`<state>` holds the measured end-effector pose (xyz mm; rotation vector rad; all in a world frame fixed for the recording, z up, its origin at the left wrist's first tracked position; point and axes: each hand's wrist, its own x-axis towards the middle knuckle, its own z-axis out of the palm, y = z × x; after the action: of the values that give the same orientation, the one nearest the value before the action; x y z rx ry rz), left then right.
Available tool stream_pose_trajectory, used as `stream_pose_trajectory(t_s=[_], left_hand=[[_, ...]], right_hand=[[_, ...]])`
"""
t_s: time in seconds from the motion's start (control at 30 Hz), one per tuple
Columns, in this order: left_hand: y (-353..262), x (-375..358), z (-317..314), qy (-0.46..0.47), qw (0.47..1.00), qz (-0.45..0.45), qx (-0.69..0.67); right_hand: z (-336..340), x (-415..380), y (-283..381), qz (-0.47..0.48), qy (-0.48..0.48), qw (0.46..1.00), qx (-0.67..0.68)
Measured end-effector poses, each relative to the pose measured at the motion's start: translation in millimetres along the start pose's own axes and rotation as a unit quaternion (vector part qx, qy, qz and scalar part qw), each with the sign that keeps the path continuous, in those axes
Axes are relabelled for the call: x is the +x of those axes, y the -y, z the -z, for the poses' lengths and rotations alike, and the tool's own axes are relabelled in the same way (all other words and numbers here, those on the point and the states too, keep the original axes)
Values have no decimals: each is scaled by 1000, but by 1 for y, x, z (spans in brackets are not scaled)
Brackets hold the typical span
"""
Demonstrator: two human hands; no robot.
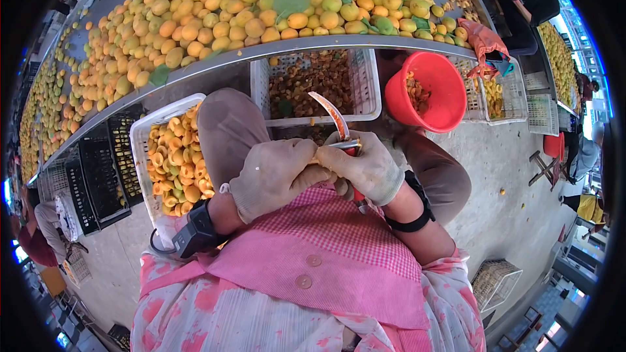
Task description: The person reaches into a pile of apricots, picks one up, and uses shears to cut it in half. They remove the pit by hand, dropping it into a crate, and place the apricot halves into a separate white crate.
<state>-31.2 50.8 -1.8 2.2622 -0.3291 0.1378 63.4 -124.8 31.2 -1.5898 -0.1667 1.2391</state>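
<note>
Both my hands, in pale work gloves, meet over my lap. My right hand [370, 168] is closed around a curved knife [333, 116] with a red handle; its blade points up and away from me and carries orange residue. Against it, my left hand [274, 173] is closed with thumb and fingers pressed together. Whatever lies between its fingertips is hidden. Beyond the hands stands a white crate [372, 85] of brown-orange scraps. To the left, another white crate [145, 156] holds halved apricots [176, 163].
A metal-edged table [261, 52] heaped with whole apricots [228, 6] and a few leaves spans the front. A red bucket [450, 91] with scraps stands right of the scrap crate. Black crates [98, 169] are at left; other people sit at the edges.
</note>
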Motion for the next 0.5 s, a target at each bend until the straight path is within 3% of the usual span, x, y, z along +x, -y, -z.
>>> stream_pose_trajectory(t_s=[0.33,0.5], left_hand=[[12,-3,-5,10,996,-55,-73],[18,-6,-5,29,994,3,-102]], right_hand=[[3,-4,-2,-56,36,996,52],[4,9,-17,-40,40,995,79]])
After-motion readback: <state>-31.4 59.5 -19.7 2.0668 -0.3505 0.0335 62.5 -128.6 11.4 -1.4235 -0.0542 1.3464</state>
